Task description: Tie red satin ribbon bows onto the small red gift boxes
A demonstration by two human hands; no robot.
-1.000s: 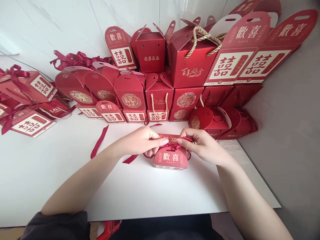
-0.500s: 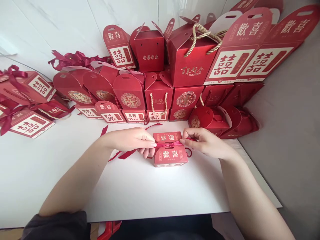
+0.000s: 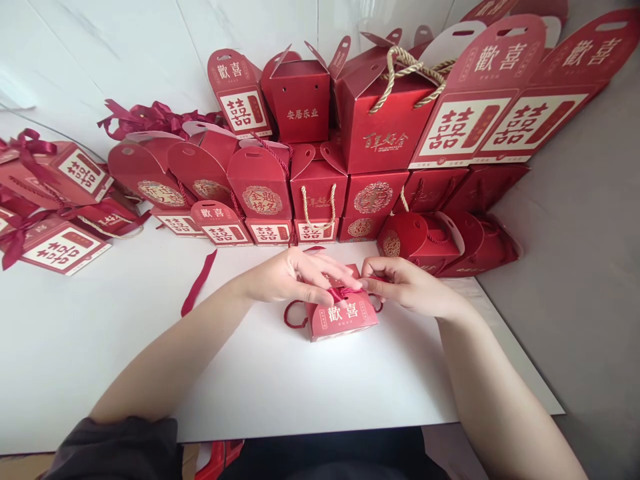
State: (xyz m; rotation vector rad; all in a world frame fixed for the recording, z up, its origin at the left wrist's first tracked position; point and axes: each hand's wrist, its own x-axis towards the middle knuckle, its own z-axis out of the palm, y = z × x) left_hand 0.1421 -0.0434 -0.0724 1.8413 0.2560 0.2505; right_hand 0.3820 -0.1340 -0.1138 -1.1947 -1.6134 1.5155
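Observation:
A small red gift box (image 3: 345, 323) with white characters lies on the white table in front of me. A crimson ribbon (image 3: 346, 292) is gathered across its top. My left hand (image 3: 300, 277) reaches over the box from the left, fingers stretched out and thumb apart, close above the ribbon. At the box's right side my right hand (image 3: 400, 283) pinches the ribbon between thumb and forefinger. A dark red cord loop (image 3: 295, 315) sticks out on the left of the box. Part of the box top is hidden beneath my left fingers.
Stacked red gift boxes (image 3: 373, 197) line the wall behind. More boxes tied with ribbon (image 3: 70, 247) stand at the left, and a heap of ribbon bows (image 3: 150, 120) lies at the back. A ribbon strip (image 3: 199, 283) is on the table (image 3: 280, 387) left of the box.
My left hand has let go of the ribbon on the left and moved right over the box, its fingers now extended. The box has tilted slightly. My right hand has barely moved.

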